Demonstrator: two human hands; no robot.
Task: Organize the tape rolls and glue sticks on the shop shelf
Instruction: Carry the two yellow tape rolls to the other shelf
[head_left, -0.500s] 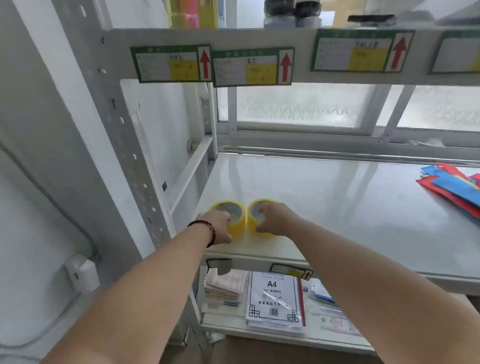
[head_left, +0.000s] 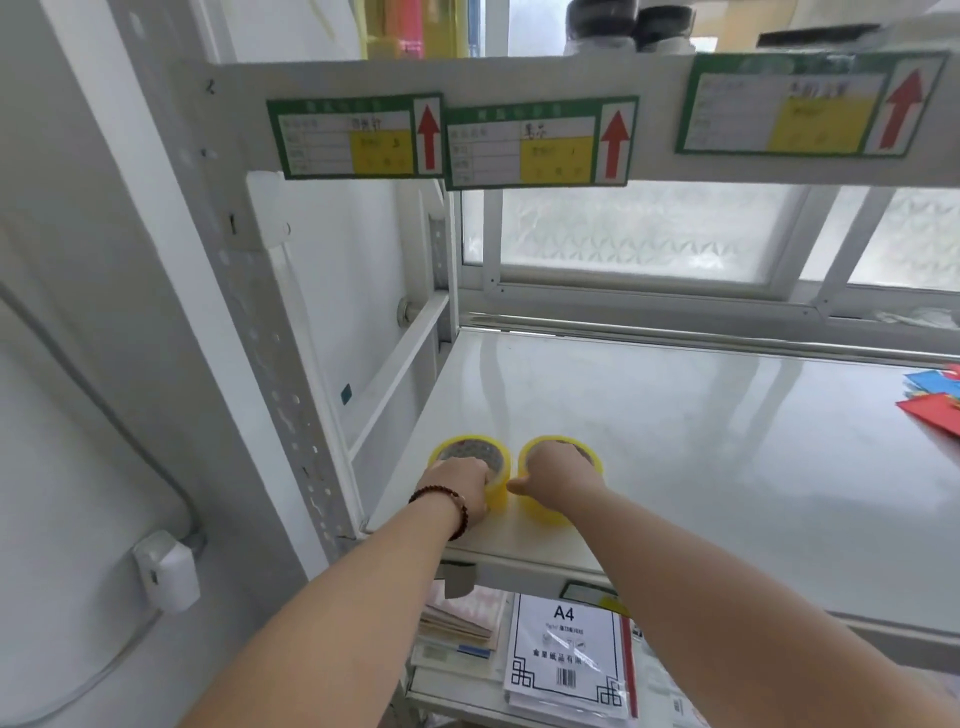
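Two yellow tape rolls lie flat side by side near the front left corner of the white shelf board (head_left: 675, 441). My left hand (head_left: 457, 486), with a dark bead bracelet at the wrist, grips the left tape roll (head_left: 470, 457) from above. My right hand (head_left: 558, 480) grips the right tape roll (head_left: 545, 512) the same way and covers most of its top. The rolls stand a small gap apart. No glue sticks show in this view.
Red and blue paper items (head_left: 932, 400) lie at the shelf's right edge. Green and yellow labels with red arrows (head_left: 540, 140) hang on the shelf beam above. A4 paper packs (head_left: 566, 654) sit on the lower shelf. The perforated upright (head_left: 270, 364) stands left.
Both hands stay on the two tape rolls at the same spot on the shelf. The camera has tilted slightly, so the view shifted.
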